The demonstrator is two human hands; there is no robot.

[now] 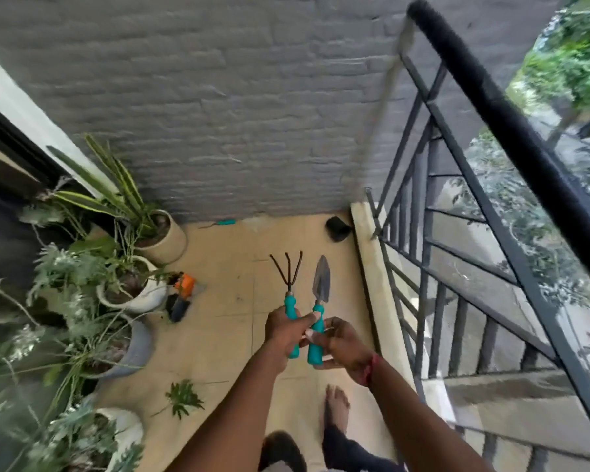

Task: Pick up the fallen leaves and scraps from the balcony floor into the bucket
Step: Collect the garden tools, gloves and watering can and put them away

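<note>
While the left hand (282, 330) wraps around the teal handle of a three-pronged hand rake (290, 306), the right hand (344, 345) is clamped on the teal handle of a trowel (322, 281). Both tools are held upright side by side, prongs and blade pointing away from the person. One left finger stretches across to touch the trowel's handle. A red thread (372, 367) circles the right wrist.

Below the hands lies the beige tiled balcony floor (225, 335), with a bare foot (337, 408) planted on it near the bottom of the view. A leafy green sprig (183, 398) lies on the tiles to the left of the forearms, beside the row of potted plants (147, 294) that lines the left edge. An orange and dark object (184, 283) sits on the floor just beside the white pot.

Farther off, another teal-handled tool (225, 222) lies at the foot of the grey brick wall (201, 114). A small black container (338, 229) lies tipped in the far right corner; whether it is the bucket cannot be told. A dark metal railing (525, 148) runs along the right side.
</note>
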